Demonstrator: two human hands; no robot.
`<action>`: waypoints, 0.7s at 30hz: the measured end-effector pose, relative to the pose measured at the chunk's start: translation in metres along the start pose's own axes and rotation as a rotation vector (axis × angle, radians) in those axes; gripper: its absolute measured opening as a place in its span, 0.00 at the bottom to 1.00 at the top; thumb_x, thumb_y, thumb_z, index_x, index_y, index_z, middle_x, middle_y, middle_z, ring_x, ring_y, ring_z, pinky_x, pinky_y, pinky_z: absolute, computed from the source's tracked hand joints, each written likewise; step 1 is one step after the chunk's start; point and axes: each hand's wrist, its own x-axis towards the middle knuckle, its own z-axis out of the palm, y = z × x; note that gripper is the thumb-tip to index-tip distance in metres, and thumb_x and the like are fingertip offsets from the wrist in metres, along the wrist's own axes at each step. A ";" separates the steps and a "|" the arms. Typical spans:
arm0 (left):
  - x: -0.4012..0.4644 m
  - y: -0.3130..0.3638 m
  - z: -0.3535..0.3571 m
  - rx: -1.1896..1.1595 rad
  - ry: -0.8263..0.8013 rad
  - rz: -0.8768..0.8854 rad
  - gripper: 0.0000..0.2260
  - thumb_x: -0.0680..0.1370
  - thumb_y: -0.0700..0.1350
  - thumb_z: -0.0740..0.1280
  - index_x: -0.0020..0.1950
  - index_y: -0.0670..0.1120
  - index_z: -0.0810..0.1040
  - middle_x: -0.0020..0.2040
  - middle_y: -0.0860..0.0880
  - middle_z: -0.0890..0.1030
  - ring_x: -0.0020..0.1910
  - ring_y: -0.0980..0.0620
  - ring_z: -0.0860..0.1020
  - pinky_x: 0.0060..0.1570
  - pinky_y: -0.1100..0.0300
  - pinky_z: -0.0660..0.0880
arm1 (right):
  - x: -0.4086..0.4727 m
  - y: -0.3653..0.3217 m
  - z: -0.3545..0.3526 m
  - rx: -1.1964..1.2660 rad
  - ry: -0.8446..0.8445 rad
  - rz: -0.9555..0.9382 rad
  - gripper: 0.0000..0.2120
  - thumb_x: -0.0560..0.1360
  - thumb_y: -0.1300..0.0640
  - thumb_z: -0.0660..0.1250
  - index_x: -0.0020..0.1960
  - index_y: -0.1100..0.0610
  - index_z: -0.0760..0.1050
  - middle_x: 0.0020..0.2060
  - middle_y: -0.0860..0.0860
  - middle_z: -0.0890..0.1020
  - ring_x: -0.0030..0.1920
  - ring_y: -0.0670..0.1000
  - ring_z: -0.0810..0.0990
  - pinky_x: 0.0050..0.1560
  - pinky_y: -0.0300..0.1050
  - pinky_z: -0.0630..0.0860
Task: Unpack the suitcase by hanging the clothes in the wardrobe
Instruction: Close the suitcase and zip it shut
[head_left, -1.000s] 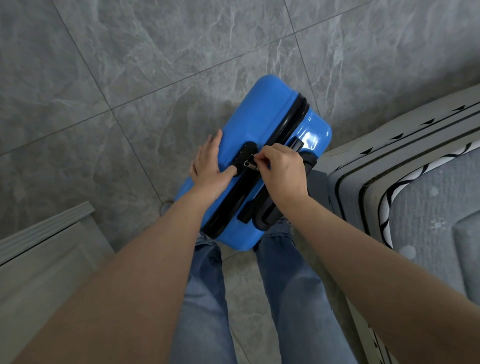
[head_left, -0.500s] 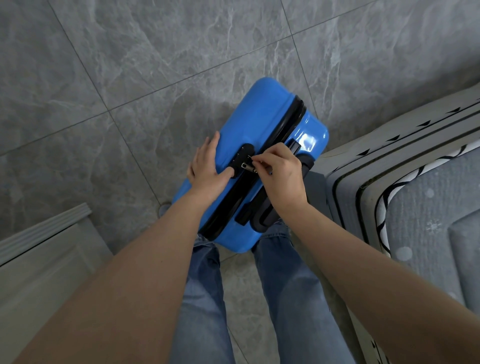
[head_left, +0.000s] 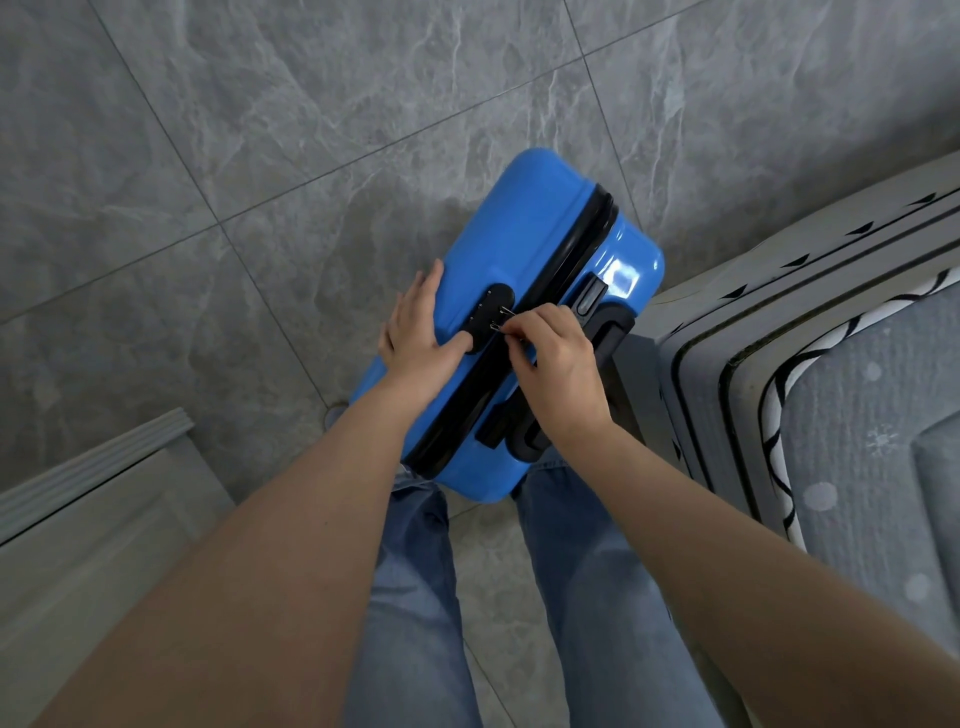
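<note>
Head view: I saw the blue suitcase (head_left: 524, 249) standing closed on the grey tiled floor (head_left: 260, 156), directly in front of the person's legs in blue jeans (head_left: 410, 597). Its black zipper band (head_left: 566, 265) ran along the upper face from the far end toward the near end. A black combination lock (head_left: 491, 312) sat beside that band, about midway along the case. The right hand (head_left: 558, 364) lay over the band, with thumb and forefinger drawn together on a small metal zipper pull (head_left: 500, 328) at the lock; its other fingers were curled under the palm. A second metal pull (head_left: 506, 310) lay just beyond the pinched one, though whether either pull was seated in the lock I could not tell at this size. The left hand (head_left: 418, 332) rested flat on the blue shell, fingers straight and close together along the case's left side, thumb reaching across to touch the near edge of the lock. The black carry handle (head_left: 608, 332) showed just past the right hand. To the right of the case stood a bed (head_left: 857, 415) with a grey dotted cover and a black-and-white trimmed edge, its corner just beside the suitcase. At lower left I noted a pale grey moulded panel (head_left: 93, 509), apart from the case.
</note>
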 end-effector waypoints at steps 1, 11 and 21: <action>0.000 0.000 0.000 0.003 0.000 0.003 0.37 0.76 0.46 0.65 0.79 0.61 0.48 0.80 0.56 0.51 0.79 0.51 0.49 0.77 0.43 0.44 | -0.001 0.001 0.000 -0.001 0.006 0.002 0.04 0.76 0.65 0.67 0.49 0.61 0.80 0.44 0.53 0.80 0.46 0.52 0.77 0.49 0.46 0.76; -0.001 -0.001 0.008 0.056 0.001 0.027 0.37 0.76 0.46 0.66 0.79 0.60 0.48 0.80 0.54 0.51 0.79 0.51 0.49 0.76 0.42 0.44 | -0.005 0.001 0.005 -0.040 -0.001 0.063 0.03 0.76 0.65 0.65 0.44 0.61 0.75 0.39 0.54 0.74 0.37 0.51 0.72 0.37 0.46 0.74; 0.001 -0.003 0.009 0.153 -0.018 0.039 0.39 0.77 0.46 0.65 0.79 0.60 0.43 0.81 0.54 0.48 0.79 0.50 0.46 0.76 0.43 0.42 | -0.004 0.001 0.004 -0.074 -0.008 0.062 0.06 0.78 0.63 0.65 0.43 0.63 0.77 0.39 0.55 0.76 0.37 0.52 0.75 0.35 0.46 0.75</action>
